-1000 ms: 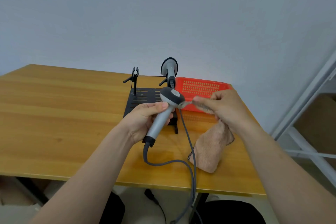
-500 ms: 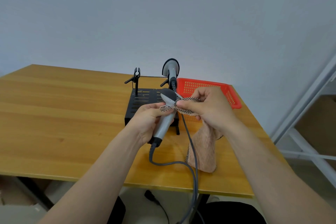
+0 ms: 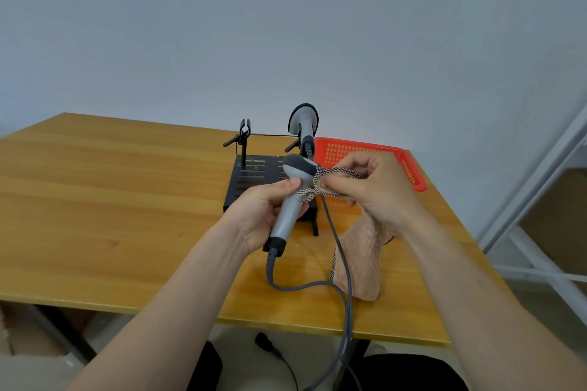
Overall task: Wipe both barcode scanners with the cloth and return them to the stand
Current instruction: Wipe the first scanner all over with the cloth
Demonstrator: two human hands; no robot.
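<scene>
Wooden counter (image 3: 95,200) carries the whole job. At its far middle sits the black stand (image 3: 254,178), and the stand's left clip (image 3: 244,133) holds nothing.

Just near of the stand, your left grip (image 3: 260,209) is wrapped round the grey handle of the barcode scanner (image 3: 287,216). The fingers are curled tight and the thumb lies up by the neck. You hold the scanner in the air over the stand's near edge, its dark head pointing far and up. Its grey cable (image 3: 271,270) loops on the counter and drops over the near edge. Behind it, the second scanner (image 3: 303,124) stands head-up in the stand's right clip.

To the right, the chequered hem of the pink cloth (image 3: 362,251) touches the right side of the held scanner's head. Your right grip (image 3: 374,190) pinches that hem between thumb and fingertips, and the rest of the cloth hangs down to the counter. The red basket (image 3: 355,152) lies behind that grip, just beside the stand.

You seem to be partway through wiping the first scanner, working at its head. Only the hem meets it, so next gather more cloth into your right grip and rub over the head and down the handle, turning the scanner with your left. Then seat it in the free clip, keeping the cable clear. I cannot tell whether the second scanner is wiped yet.
</scene>
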